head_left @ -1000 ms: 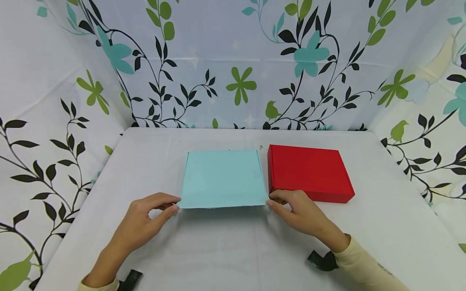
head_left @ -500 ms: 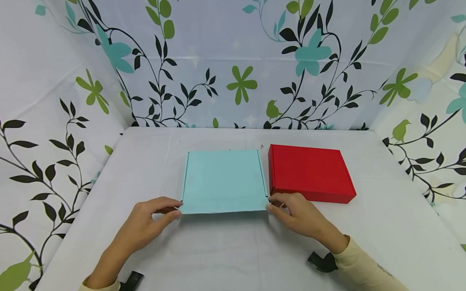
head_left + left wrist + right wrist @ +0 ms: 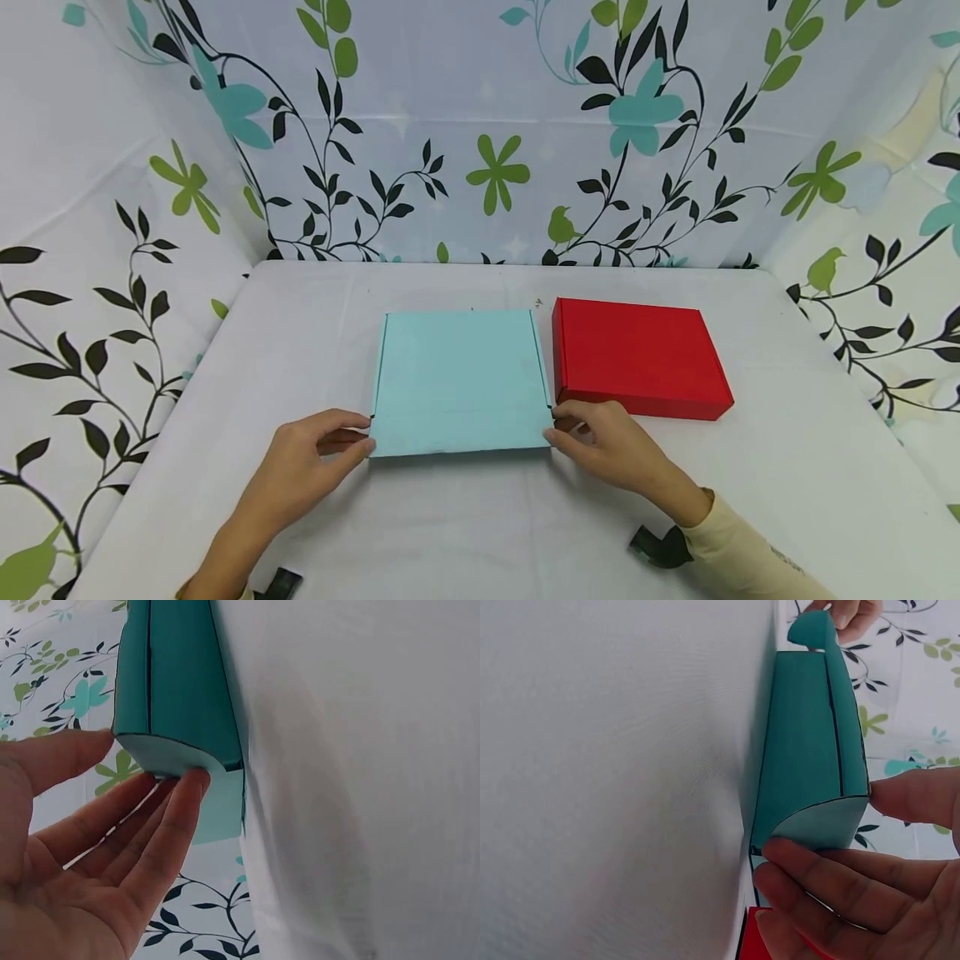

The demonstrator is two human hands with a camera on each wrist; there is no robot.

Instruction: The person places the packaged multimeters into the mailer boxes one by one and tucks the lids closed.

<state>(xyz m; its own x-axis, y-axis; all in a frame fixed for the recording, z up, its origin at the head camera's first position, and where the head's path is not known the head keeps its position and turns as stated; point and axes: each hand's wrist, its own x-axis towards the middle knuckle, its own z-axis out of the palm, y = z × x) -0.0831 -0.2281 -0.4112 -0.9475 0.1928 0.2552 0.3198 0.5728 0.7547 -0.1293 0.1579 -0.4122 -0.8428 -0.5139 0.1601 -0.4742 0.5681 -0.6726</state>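
Note:
A light blue cardboard box [image 3: 461, 375] lies in the middle of the table in the head view. At its near left corner, my left hand [image 3: 311, 458] pinches the lid, thumb on the front edge. The left wrist view shows the fingertips [image 3: 196, 780] against a rounded side tab [image 3: 169, 754]. My right hand [image 3: 607, 442] holds the near right corner likewise, its fingers [image 3: 795, 859] on the other rounded tab [image 3: 825, 821]. Between the tabs, the box's darker teal front [image 3: 799, 735] shows under the lid's front flap. The inside of the box is hidden.
Close beside the right hand stands a closed red box [image 3: 641, 358]. White cloth covers the table [image 3: 465, 533], and leaf-patterned cloth [image 3: 420, 125] hangs behind and at both sides. Black straps [image 3: 660, 546] show by both wrists.
The lid's front edge has come down and toward me, with both hands following slightly at its corners. The red box stays in place.

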